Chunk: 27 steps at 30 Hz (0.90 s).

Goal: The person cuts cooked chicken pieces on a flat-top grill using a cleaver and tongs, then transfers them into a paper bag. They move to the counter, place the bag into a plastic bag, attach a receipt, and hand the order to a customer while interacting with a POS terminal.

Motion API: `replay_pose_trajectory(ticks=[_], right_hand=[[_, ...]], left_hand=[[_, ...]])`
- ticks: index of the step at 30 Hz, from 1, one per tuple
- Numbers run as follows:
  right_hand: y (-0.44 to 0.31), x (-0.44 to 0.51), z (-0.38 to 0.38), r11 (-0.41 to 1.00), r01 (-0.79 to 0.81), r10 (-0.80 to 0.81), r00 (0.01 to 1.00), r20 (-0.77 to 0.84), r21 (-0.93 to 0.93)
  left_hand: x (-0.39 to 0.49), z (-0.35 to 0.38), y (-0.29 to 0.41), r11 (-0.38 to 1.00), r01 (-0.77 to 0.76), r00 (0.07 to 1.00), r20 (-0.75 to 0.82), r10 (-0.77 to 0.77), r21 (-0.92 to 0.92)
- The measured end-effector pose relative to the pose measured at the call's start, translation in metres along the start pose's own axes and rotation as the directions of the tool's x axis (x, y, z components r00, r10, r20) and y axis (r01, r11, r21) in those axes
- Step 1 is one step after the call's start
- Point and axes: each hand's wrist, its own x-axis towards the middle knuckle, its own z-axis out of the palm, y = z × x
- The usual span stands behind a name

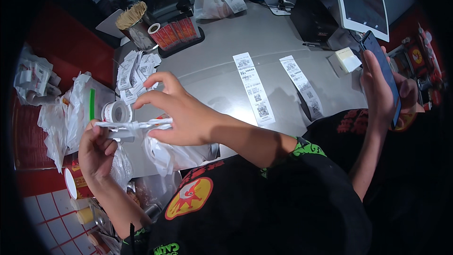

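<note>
A knotted white plastic bag (177, 154) sits at the front edge of the metal counter, close to my body. Its twisted handle (141, 124) is drawn taut between my two hands. My left hand (97, 152) pinches the handle's left end with thumb and fingers. The other end runs into the palm of my right hand (187, 109), whose thumb, index and middle finger are spread; its remaining fingers are hidden. Just behind the handle lies a roll of tape or labels (116, 112).
Two long printed receipts (253, 90) (301, 86) lie on the counter (212, 56). Crumpled receipts (136, 74), a canister of wooden sticks (136, 24) and a tied bag (216, 0) stand around. At right, another person's hand (378, 88) holds a phone (384, 78) near a screen (364, 3).
</note>
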Motion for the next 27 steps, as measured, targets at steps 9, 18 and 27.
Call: replay_pose_trajectory(ticks=[9,18,27], right_hand=[[0.015,-0.016,-0.012,0.992,-0.128,0.125,0.96,0.251,-0.004],[0.06,-0.028,-0.051,0.878,-0.22,0.11,0.957,0.268,0.425],[0.081,-0.055,-0.008,0.922,-0.265,0.375,0.793,0.48,-0.282]], left_hand=[[0.045,-0.059,-0.017,0.37,0.18,0.868,-0.029,-0.495,-0.911],[0.056,-0.044,-0.063,0.887,-0.06,0.992,-0.127,0.002,-0.459],[0.05,-0.044,-0.096,0.465,-0.125,0.913,0.285,-0.292,0.877]])
